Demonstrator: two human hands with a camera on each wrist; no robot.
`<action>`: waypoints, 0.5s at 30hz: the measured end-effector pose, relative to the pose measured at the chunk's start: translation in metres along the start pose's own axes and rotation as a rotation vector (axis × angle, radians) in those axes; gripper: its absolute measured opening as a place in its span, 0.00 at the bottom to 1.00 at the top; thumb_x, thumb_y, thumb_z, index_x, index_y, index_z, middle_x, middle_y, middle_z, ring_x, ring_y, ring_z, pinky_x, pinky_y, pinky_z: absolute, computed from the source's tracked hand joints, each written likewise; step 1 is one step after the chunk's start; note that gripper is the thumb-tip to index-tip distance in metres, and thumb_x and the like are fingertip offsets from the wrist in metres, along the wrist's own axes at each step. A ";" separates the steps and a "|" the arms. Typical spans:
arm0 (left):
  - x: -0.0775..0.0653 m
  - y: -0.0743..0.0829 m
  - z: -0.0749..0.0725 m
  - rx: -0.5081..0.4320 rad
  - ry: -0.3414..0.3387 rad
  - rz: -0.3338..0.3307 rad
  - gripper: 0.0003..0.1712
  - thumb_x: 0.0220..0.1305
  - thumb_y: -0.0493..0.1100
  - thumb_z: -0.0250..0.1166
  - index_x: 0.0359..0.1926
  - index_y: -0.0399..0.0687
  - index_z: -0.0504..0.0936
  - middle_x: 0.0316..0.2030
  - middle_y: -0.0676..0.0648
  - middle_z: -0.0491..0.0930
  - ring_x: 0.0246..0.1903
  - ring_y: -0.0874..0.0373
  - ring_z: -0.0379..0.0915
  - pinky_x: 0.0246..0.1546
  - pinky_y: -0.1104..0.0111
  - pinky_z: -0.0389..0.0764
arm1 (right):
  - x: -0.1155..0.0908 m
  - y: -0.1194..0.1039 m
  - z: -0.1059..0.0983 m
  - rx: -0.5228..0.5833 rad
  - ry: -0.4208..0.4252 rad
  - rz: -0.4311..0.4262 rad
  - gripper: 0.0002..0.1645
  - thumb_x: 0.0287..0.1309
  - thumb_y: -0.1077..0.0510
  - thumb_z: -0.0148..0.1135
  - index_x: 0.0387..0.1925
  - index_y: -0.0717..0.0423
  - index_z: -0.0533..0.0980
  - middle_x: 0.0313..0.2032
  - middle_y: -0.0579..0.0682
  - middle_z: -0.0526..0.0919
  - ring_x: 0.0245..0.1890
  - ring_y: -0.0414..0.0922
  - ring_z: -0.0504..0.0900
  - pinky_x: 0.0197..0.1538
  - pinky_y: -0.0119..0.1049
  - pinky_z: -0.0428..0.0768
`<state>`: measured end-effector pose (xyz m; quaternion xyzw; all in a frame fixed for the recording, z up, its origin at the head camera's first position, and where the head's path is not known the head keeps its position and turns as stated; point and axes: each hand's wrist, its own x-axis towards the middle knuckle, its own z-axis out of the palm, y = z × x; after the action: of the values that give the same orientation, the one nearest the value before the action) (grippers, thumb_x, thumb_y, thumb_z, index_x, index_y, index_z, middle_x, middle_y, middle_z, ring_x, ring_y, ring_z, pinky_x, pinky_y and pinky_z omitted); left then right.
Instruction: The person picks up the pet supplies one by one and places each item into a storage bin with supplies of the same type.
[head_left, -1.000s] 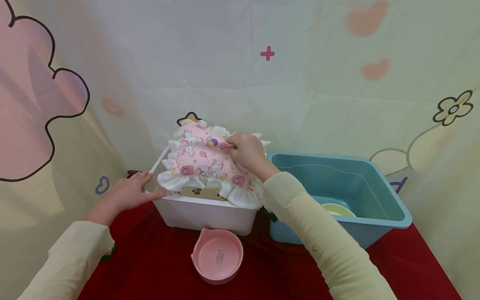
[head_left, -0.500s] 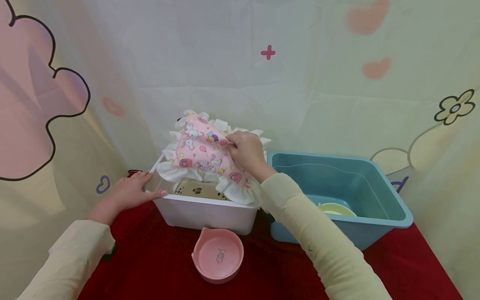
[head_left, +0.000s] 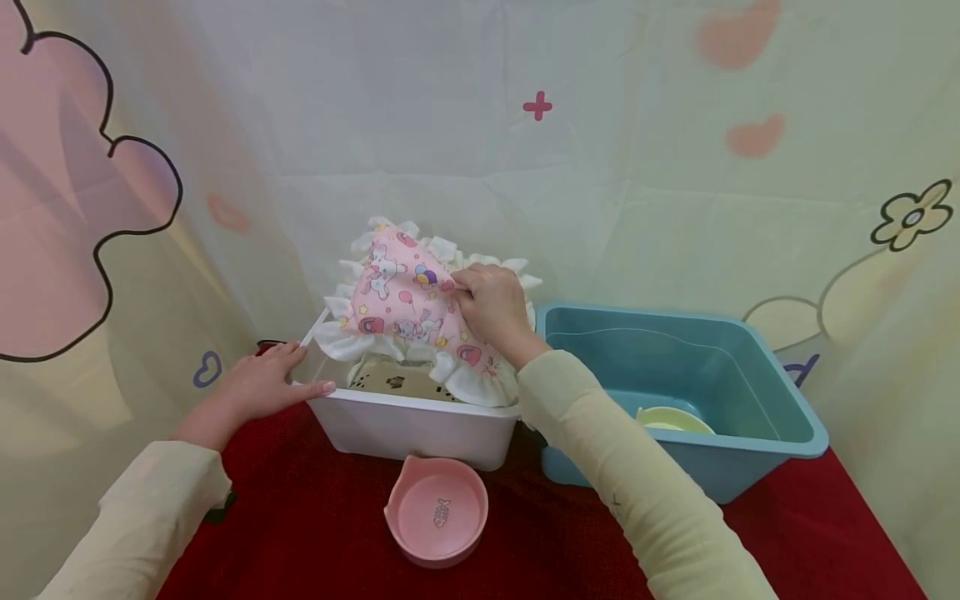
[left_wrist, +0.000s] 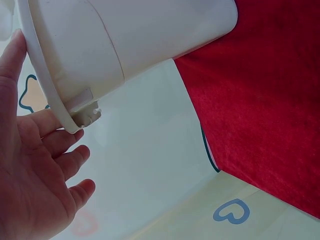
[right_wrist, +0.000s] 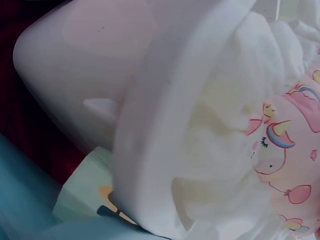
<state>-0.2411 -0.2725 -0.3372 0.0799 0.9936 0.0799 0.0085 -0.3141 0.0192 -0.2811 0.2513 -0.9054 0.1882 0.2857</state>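
Note:
A pink frilled cushion (head_left: 397, 292) printed with unicorns and balloons stands tilted over the white bin (head_left: 405, 427). My right hand (head_left: 495, 304) pinches the cushion's upper middle, bunching the cloth. In the right wrist view the cushion's white frill (right_wrist: 220, 130) lies against the bin's rim; the hand is almost wholly out of that view. My left hand (head_left: 255, 387) rests on the bin's left front corner. In the left wrist view its loosely spread fingers touch the rim (left_wrist: 44, 75). Beneath the cushion, a beige thing with dark spots (head_left: 397, 380) shows inside the bin, mostly hidden.
To the right stands a blue bin (head_left: 750, 462) with a pale green bowl (head_left: 675, 419) inside. A pink cat-eared bowl (head_left: 438, 510) sits in front of the white bin on the red cloth (head_left: 322, 517). A printed curtain (head_left: 600, 208) hangs close behind.
The cushion's left part has risen slightly, showing more of the spotted thing below it. My right hand keeps its pinch. My left hand has stayed at the bin's corner.

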 end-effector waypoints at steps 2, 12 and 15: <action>0.000 0.000 -0.002 0.002 0.002 0.004 0.53 0.51 0.72 0.48 0.62 0.31 0.58 0.61 0.28 0.55 0.60 0.33 0.50 0.54 0.39 0.55 | 0.000 0.000 0.000 0.006 -0.016 0.007 0.11 0.54 0.54 0.58 0.39 0.51 0.81 0.36 0.46 0.84 0.39 0.44 0.79 0.49 0.37 0.72; 0.003 -0.001 -0.012 0.016 -0.001 0.003 0.53 0.52 0.72 0.48 0.62 0.31 0.58 0.61 0.28 0.55 0.60 0.32 0.50 0.54 0.39 0.55 | 0.001 0.001 0.002 0.023 -0.026 0.010 0.12 0.54 0.55 0.58 0.40 0.52 0.80 0.37 0.47 0.84 0.40 0.44 0.80 0.51 0.37 0.72; 0.003 0.000 -0.015 0.019 -0.004 -0.001 0.53 0.51 0.72 0.48 0.62 0.31 0.58 0.61 0.28 0.55 0.59 0.32 0.51 0.54 0.39 0.55 | 0.001 0.001 0.002 0.030 -0.021 0.005 0.11 0.54 0.55 0.58 0.39 0.51 0.81 0.36 0.47 0.84 0.39 0.44 0.80 0.49 0.37 0.73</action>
<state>-0.2444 -0.2743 -0.3221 0.0799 0.9943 0.0700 0.0100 -0.3165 0.0184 -0.2817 0.2551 -0.9062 0.1998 0.2717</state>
